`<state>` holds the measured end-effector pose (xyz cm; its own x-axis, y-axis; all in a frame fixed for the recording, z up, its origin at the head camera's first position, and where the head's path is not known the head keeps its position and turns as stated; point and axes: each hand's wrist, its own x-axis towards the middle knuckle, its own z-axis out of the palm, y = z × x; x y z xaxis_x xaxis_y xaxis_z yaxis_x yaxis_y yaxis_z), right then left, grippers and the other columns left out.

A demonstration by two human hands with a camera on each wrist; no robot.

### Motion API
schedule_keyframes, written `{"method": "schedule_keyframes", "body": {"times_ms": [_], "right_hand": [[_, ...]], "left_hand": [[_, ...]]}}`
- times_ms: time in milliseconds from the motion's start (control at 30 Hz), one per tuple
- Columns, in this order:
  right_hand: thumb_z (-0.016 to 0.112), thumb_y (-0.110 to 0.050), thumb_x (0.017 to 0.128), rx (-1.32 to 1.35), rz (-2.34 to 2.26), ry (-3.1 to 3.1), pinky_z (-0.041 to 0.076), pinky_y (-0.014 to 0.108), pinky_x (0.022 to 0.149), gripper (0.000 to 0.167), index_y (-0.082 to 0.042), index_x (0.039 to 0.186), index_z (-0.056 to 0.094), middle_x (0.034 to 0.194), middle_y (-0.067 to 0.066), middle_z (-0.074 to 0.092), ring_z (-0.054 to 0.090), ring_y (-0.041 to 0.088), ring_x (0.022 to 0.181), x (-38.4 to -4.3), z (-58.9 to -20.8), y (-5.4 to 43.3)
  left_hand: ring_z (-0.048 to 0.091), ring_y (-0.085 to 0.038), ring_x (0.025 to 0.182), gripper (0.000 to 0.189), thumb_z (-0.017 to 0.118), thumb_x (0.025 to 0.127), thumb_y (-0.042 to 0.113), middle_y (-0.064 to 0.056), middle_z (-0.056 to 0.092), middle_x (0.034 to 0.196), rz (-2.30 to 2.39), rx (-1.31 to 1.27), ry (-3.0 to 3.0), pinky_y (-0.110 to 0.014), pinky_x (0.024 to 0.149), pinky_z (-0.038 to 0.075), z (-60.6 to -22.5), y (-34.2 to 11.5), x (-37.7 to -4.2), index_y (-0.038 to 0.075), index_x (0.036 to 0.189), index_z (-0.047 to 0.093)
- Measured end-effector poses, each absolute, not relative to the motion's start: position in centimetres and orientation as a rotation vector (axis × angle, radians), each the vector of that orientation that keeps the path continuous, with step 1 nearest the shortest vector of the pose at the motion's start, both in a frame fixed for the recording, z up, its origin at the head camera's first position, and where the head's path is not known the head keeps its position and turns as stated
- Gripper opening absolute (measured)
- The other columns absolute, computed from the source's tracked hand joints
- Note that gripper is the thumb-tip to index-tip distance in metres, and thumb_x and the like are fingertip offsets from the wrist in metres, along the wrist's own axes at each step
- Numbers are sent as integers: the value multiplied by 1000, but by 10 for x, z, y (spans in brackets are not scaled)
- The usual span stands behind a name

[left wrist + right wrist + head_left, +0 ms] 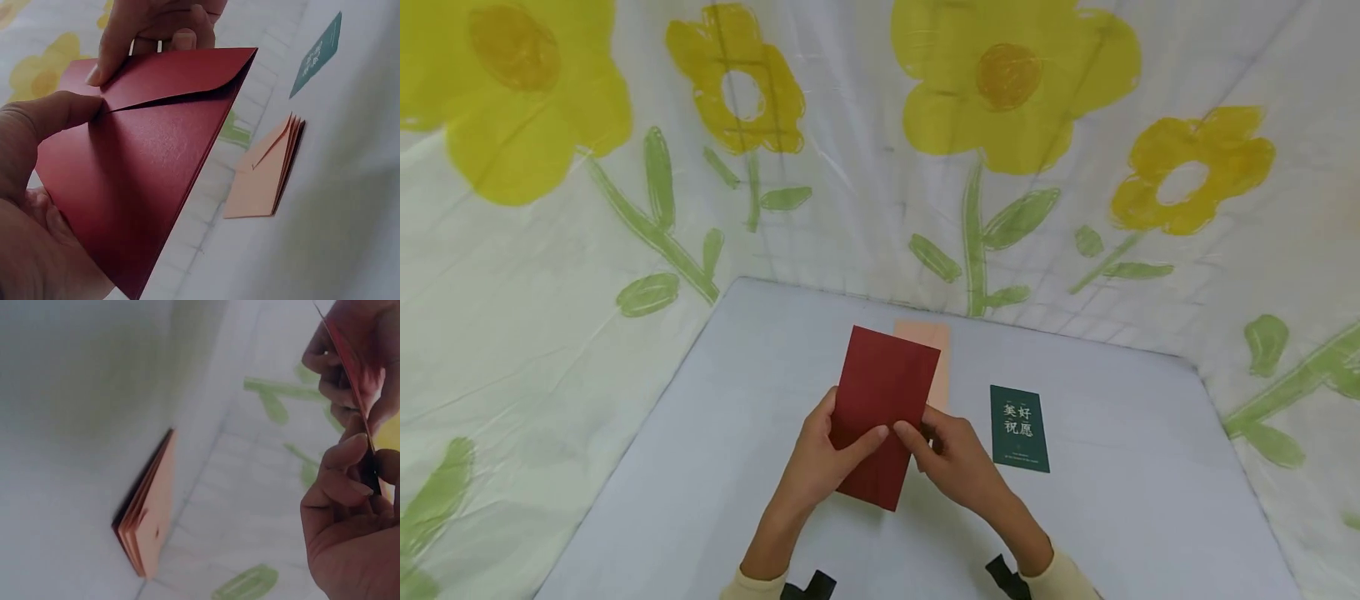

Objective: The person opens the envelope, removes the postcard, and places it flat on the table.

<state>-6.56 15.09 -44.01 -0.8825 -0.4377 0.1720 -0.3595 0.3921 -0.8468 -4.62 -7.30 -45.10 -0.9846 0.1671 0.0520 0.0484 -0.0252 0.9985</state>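
Observation:
Both hands hold a dark red envelope (886, 379) above the table, tilted slightly. My left hand (820, 462) grips its left edge, thumb across the face. From the right side, my right hand (958, 467) pinches it, its thumb close to the left one. In the left wrist view the envelope's pointed flap (181, 78) faces the camera, and a dark gap shows along the flap's edge near one corner. Both thumbs lie by the flap's tip. The right wrist view catches the envelope (353, 381) nearly edge-on, with the right fingers behind it.
Behind the red envelope, a stack of peach envelopes (938, 335) lies on the white table (715, 400), partly hidden. To the right lies a dark green card (1019, 429) with pale writing. A flower-printed curtain (850, 208) stands around the table's far side.

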Motion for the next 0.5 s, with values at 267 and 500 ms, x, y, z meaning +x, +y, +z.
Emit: {"method": "schedule_keyframes", "body": {"times_ms": [267, 500], "right_hand": [[60, -38, 110, -775, -1313, 2524, 54, 28, 58, 16, -26, 116, 69, 90, -12, 73, 63, 8, 65, -66, -440, 157], [60, -35, 110, -695, -1260, 2604, 51, 29, 57, 12, -28, 115, 69, 90, -13, 72, 62, 7, 62, -70, -437, 184]], "left_hand": [[61, -30, 121, 53, 81, 97, 24, -4, 65, 130, 2081, 45, 2272, -44, 89, 55, -458, -99, -36, 24, 143, 54], [61, -28, 119, 54, 75, 100, 25, -8, 63, 132, 1774, -141, 2543, -40, 88, 54, -461, -155, -32, 16, 146, 48]]}}
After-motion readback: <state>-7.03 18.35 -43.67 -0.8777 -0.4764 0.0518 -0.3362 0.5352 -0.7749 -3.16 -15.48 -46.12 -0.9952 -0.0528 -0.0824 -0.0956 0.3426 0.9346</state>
